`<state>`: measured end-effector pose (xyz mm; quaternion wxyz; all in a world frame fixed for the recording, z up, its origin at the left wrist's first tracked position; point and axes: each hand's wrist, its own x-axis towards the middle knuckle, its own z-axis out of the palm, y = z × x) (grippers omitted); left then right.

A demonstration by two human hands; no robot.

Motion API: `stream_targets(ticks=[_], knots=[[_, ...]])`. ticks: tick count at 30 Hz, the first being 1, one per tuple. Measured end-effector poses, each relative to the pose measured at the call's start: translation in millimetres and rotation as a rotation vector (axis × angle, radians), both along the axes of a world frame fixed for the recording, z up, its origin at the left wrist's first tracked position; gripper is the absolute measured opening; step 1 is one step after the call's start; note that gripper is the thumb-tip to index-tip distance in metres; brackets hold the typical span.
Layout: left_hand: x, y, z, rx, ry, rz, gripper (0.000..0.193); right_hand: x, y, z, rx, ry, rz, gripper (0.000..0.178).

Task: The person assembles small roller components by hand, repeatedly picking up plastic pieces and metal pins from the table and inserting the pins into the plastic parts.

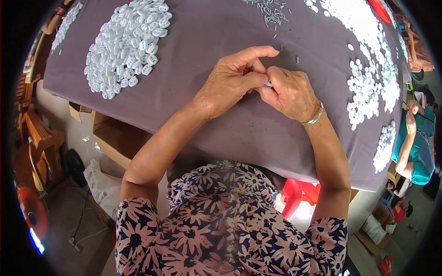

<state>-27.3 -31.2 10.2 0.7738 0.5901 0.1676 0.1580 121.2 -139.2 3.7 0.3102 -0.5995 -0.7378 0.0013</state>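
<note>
Over the middle of the table, my left hand and my right hand meet fingertip to fingertip. A small white plastic piece shows between them, mostly hidden by the fingers. My left thumb presses against it while the left index finger stretches out above. Right thumb and fingers are closed around the same piece. Beyond my hands lies a loose heap of small grey metal springs, with a few strays such as a single spring close to my right hand.
A big pile of oval white plastic pieces is on the left. Smaller white pieces spread along the right side. Below the table's left edge stands a cardboard box; a red stool is under the front edge. Another person in teal sits at right.
</note>
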Motion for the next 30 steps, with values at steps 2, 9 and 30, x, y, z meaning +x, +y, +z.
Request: stream_targets(ticks=[2,9,30], knots=[[0.0,-0.4,-0.4,-0.031,-0.010,-0.005,0.044,0.0,-0.1,-0.6,0.006,-0.017,0.009,0.021],[1.4,1.4,1.8,-0.009,0.001,-0.036,0.044,1.2,-2.0,-0.3,-0.019,-0.015,0.032,0.020],[-58.1,55.6,37.3,0.739,0.238,0.304,0.010,2.8,-1.7,3.4,0.011,0.567,-0.044,0.031]])
